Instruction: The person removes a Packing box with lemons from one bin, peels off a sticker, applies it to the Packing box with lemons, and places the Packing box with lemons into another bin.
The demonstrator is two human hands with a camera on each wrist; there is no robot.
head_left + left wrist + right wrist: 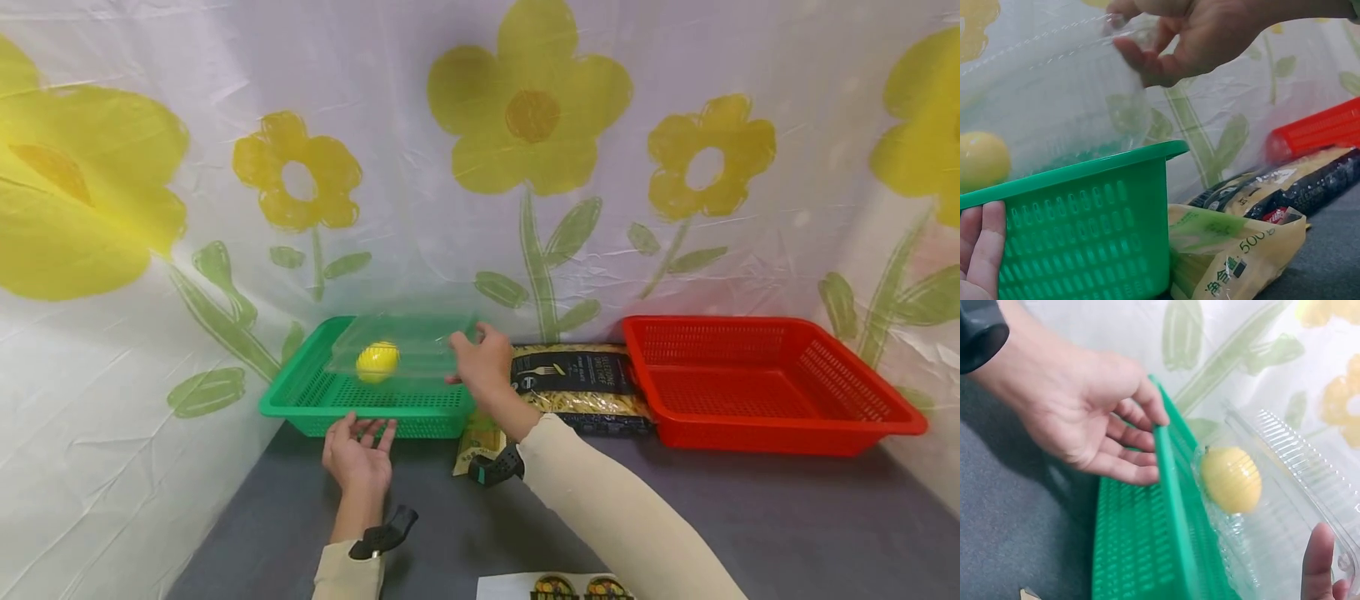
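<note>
- My right hand [483,360] pinches the clear clamshell box [401,346] by its corner; my left hand [360,450], fingers relaxed, steadies the green basket [315,400] beneath it.
- Lemon [377,361] inside: light, flimsy plastic, probably slippery, so I'd grip the rim.
- Beyond my right hand: pasta packs [577,383], red basket [765,383], grey table [750,517], flowered backdrop [532,117].

A grey table [787,517] carries everything. On it, at the back left, stands a green basket [315,400]; at the back right stands a red basket [750,417]. Between the 2 baskets lies a dark pasta bag [577,379], touching the red one. A yellow packet [471,446] lies just in front of the green basket's right corner. A printed sheet [517,587] lies at the near edge.
</note>
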